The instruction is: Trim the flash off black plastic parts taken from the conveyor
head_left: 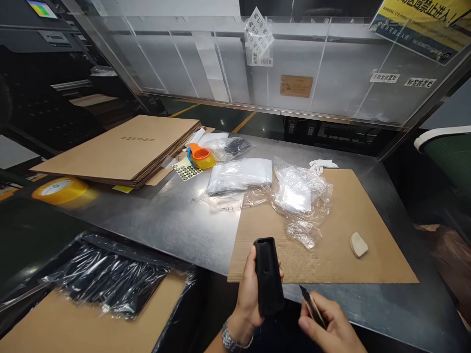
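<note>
My left hand [247, 294], with a metal watch on its wrist, is closed around a long black hollow case [269, 277]. Its open side faces up, and a small round mark shows inside. My right hand [329, 326] grips a slim knife [311, 304] whose dark pointed tip faces up and left, apart from the case. Both hands are at the table's near edge, in front of a flat cardboard sheet [338, 264]. On that sheet lie a crumpled clear plastic bag [301, 196] and a small cream-coloured pad [358, 245].
A metal table [176, 220] bears stacked cardboard [121, 147], bagged white sheets [239, 174], an orange tape dispenser [201, 156], a sticker sheet [187, 169] and white gloves [323, 165]. Yellow tape [59, 190] sits left. Below, a box [110, 274] holds black plastic-wrapped pieces. A transparent panel [228, 63] stands behind.
</note>
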`<state>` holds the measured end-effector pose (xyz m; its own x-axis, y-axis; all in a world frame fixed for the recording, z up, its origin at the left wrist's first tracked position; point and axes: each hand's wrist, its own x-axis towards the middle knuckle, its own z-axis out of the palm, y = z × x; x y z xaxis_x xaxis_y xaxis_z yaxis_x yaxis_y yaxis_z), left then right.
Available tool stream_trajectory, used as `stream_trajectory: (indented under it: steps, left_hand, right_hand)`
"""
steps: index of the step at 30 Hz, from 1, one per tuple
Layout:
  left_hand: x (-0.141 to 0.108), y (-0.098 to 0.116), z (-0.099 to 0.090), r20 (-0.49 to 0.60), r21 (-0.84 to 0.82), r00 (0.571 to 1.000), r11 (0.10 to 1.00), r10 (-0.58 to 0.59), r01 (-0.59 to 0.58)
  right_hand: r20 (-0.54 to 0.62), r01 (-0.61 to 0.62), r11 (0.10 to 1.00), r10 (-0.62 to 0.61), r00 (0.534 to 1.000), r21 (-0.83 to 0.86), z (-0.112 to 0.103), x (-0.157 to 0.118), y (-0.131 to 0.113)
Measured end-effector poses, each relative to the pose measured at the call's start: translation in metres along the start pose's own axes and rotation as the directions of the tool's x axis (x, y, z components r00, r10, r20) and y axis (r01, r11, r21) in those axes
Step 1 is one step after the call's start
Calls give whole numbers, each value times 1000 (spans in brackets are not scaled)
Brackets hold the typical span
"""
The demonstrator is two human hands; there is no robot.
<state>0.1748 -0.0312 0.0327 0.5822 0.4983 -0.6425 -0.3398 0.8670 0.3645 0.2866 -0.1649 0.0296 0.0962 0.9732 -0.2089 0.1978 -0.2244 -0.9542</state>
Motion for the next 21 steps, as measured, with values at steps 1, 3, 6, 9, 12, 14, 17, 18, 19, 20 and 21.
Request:
stream_trajectory:
  steps: [1,3,6,9,12,14,17,18,19,20,21]
  left_hand:
    - [2,-2,-1,-14,14,997,997,-73,73]
    - [3,-9,-2,-18,31,976,975,-217,218]
    - [3,-19,-2,19,27,942,942,-335,335]
    - [0,-25,0,-3,34,947,947,-320,320]
    - [-3,-27,3,-64,78,954,951,-294,299]
    - [-4,-27,4,-91,107,956,952,-278,287]
    - [-5,-29,4,-89,145,964,954,-252,263]
    - [-5,-30,4,-83,156,966,954,-244,254]
    - [-5,-31,3,-77,162,969,956,-235,245]
    - [-6,-33,3,-74,167,972,958,-222,232]
    - [-7,-34,2,-75,170,976,962,-204,215]
  right_hand:
    - [-68,35,990,-45,997,-137,-2,1,-2]
    - [-109,107,932,-154,982,-347,-2,4,-6]
    - [-57,224,826,-294,954,-517,4,8,-12]
    - [-17,231,756,-305,952,-613,10,12,-14]
    - [0,193,738,-253,967,-647,13,14,-15]
    - [-2,162,737,-216,976,-656,14,14,-14]
    - [-11,110,742,-156,988,-661,14,12,-12]
    - [-16,92,748,-136,991,-657,14,12,-12]
    - [-23,74,755,-117,993,-651,13,12,-11]
    - [-34,57,760,-104,994,-647,12,12,-11]
    - [-51,42,760,-99,994,-648,10,13,-10]
